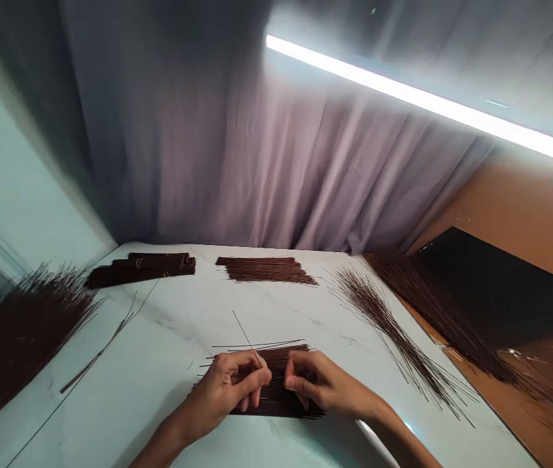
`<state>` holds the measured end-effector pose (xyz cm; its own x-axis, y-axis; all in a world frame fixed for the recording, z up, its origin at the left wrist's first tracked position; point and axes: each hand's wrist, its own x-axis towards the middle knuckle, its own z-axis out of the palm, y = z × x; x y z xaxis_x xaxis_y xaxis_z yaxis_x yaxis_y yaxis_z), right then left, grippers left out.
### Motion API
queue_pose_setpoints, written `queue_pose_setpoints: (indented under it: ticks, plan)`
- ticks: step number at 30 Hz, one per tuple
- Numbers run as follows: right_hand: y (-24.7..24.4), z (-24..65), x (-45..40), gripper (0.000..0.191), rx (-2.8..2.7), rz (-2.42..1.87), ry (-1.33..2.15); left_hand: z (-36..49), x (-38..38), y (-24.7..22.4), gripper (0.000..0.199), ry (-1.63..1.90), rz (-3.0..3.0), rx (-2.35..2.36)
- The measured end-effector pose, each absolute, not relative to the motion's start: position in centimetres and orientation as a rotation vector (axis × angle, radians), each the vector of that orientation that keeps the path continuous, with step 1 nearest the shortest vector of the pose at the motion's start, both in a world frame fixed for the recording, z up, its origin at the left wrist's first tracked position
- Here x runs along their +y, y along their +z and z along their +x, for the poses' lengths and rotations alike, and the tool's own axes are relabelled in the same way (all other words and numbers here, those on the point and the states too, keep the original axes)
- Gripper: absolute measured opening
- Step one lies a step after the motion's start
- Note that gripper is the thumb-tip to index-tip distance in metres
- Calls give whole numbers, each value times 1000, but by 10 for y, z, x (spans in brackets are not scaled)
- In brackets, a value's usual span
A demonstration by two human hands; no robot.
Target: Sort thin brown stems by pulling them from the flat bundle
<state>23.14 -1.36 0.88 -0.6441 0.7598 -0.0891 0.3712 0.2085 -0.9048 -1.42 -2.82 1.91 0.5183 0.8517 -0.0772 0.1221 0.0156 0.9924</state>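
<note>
My left hand is closed in a pinch on a thin dark brown stick, which slants up and to the left from the fingertips. Close beside it, my right hand is also closed, thumb against fingers; whether anything is between them I cannot make out. Both hands hover over or rest at a flat pile of similar sticks, laid roughly side by side across the white table. A few loose sticks lie along the pile's far edge.
Tied brown bundles and another flat pile lie at the back of the white table. A large heap is at left, with a few loose sticks nearby. A spread bunch lies right, near the table edge.
</note>
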Motion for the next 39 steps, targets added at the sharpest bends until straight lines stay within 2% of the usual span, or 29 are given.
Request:
queue_pose_setpoints:
  ticks: [2,4,7,8,11,15,21,27,33,39]
  plan:
    - [28,230,2,30,-2181,-1064,1282,-11,-32,18,32,591,1424,813]
    - [51,222,4,20,-2250,-1095,974,-9,-32,17,32,525,1421,800]
    - [71,206,-16,16,-2353,-1071,474,-11,-25,15,34,667,1451,910]
    - [70,203,-26,16,-2359,-1059,421,-12,-22,15,36,749,1451,972]
    - [49,202,-46,16,-2259,-1089,721,-18,-19,17,37,909,1387,1094]
    - [15,215,-39,28,-2072,-1221,993,-17,-25,22,39,872,1273,1008]
    - [20,229,-22,32,-2025,-1270,979,-11,-30,23,39,801,1108,925]
    - [32,247,-13,29,-2102,-1277,918,-11,-27,19,46,824,1137,930]
    - [49,269,5,25,-2115,-1214,845,-11,-23,13,35,827,1215,968]
    - [57,272,12,24,-2095,-1168,811,-10,-20,7,35,842,1312,976]
